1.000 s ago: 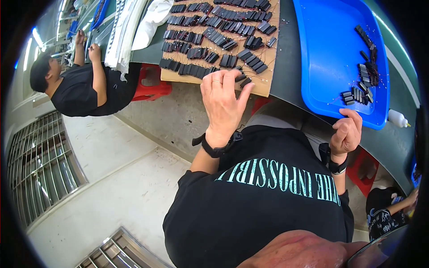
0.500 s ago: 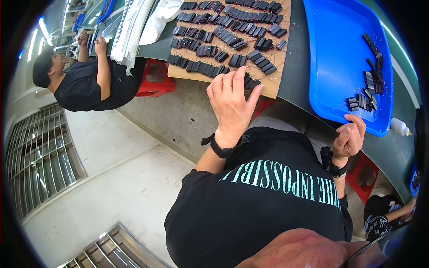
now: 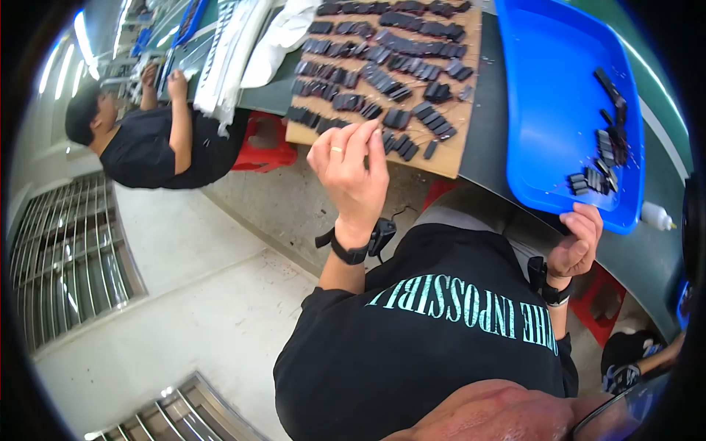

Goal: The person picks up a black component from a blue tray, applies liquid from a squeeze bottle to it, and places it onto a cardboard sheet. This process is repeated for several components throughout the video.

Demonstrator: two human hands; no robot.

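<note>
My left hand [image 3: 350,165] is raised at the near edge of a cardboard sheet [image 3: 441,165], fingers half bent and slightly apart, with no block seen in it. On the sheet lie rows of small black rectangular blocks [image 3: 434,120] with thin dark red wires. A few blocks [image 3: 401,145] sit just right of my fingertips. At the near rim of a blue tray [image 3: 548,110], my right hand [image 3: 577,242] has its fingers curled against the edge. More black wired blocks [image 3: 609,147] are heaped along the tray's right side.
A white plastic bottle [image 3: 656,217] lies right of the tray on the dark green table [image 3: 489,95]. White sheeting [image 3: 283,37] lies left of the cardboard. A co-worker [image 3: 158,147] sits at the left near a red stool [image 3: 266,143]; another person [image 3: 632,356] is at the lower right.
My left hand has drawn left and back from the blocks at the near edge, leaving them on the cardboard. My right hand stays at the tray rim. The view has shifted slightly.
</note>
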